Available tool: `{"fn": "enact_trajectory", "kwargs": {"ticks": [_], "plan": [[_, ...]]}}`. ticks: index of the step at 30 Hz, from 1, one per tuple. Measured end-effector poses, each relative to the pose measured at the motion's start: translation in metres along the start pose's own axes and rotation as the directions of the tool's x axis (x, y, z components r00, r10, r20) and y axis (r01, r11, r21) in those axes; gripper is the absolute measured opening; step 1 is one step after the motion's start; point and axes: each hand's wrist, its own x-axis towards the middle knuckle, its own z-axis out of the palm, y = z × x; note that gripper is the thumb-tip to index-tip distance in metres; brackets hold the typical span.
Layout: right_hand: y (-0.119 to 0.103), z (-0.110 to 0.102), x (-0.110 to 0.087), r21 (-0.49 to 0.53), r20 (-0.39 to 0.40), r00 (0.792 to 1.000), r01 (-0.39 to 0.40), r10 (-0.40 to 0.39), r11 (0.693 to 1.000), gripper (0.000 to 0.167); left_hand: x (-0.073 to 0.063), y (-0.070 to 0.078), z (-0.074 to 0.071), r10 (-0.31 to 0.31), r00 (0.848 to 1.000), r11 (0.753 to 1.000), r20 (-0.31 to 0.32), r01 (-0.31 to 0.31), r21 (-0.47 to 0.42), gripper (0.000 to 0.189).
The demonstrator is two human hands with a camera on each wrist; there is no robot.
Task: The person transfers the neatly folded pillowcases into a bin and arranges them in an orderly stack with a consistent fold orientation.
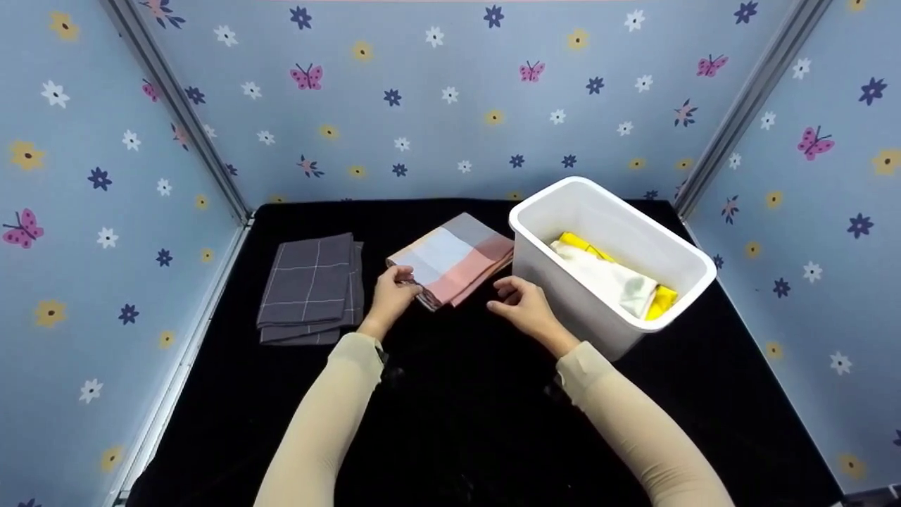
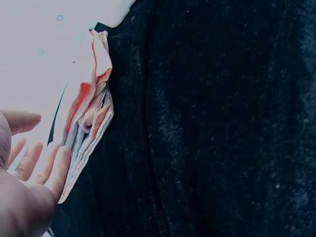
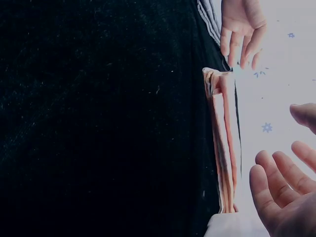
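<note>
Through the head camera I see the folded checked cloth mid-table, long axis running 8 to 2 o'clock. The left hand meets its 8 o'clock edge, grip loosely parted; the right hand, at 4 o'clock, gapes empty.

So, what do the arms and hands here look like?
They are a person's. The left sleeve and right sleeve are long, plain and cream-coloured, with some wrinkles. The left hand and right hand wear no gloves. Something dark shows beside each cuff, too unclear to identify.
</note>
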Motion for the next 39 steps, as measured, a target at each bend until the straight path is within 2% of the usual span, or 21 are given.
{"fn": "enact_trajectory", "kwargs": {"ticks": [7,12,17,20,28,33,36,37,39], "plan": [[0.007,0.009,0.001,-0.026,0.038,0.999,-0.015,0.016,1.000,0.041,0.007,-0.006,-0.008,-0.014,0.999,0.999,-0.049,0.016,0.043,0.048],[0.013,0.019,0.001,-0.028,0.097,0.995,-0.027,0.029,0.999,0.050,0.012,-0.009,-0.014,-0.037,0.996,0.997,-0.086,0.043,0.065,0.053],[0.014,0.029,0.003,-0.042,0.122,0.992,-0.010,0.016,0.999,0.055,0.018,-0.010,-0.017,-0.056,0.993,0.993,-0.102,0.066,0.093,0.054],[0.014,0.034,0.006,-0.046,0.128,0.992,0.013,-0.007,0.999,0.055,0.020,-0.010,-0.018,-0.070,0.992,0.992,-0.103,0.080,0.097,0.057],[0.015,0.048,0.015,-0.053,0.142,0.988,0.078,-0.069,0.996,0.057,0.026,-0.007,-0.016,-0.101,0.993,0.991,-0.056,0.105,0.087,0.067],[0.016,0.054,0.020,-0.078,0.168,0.982,0.094,-0.080,0.992,0.062,0.028,-0.008,-0.014,-0.121,0.991,0.987,-0.052,0.125,0.096,0.077],[0.020,0.058,0.022,-0.090,0.191,0.977,0.111,-0.092,0.990,0.064,0.028,-0.009,-0.012,-0.146,0.988,0.984,-0.055,0.150,0.093,0.081],[0.030,0.061,0.025,-0.096,0.198,0.973,0.138,-0.117,0.986,0.066,0.028,-0.009,-0.011,-0.157,0.986,0.983,-0.059,0.162,0.087,0.081],[0.036,0.064,0.027,-0.120,0.206,0.970,0.157,-0.130,0.980,0.066,0.029,-0.010,-0.009,-0.178,0.982,0.981,-0.064,0.182,0.073,0.079]]}}
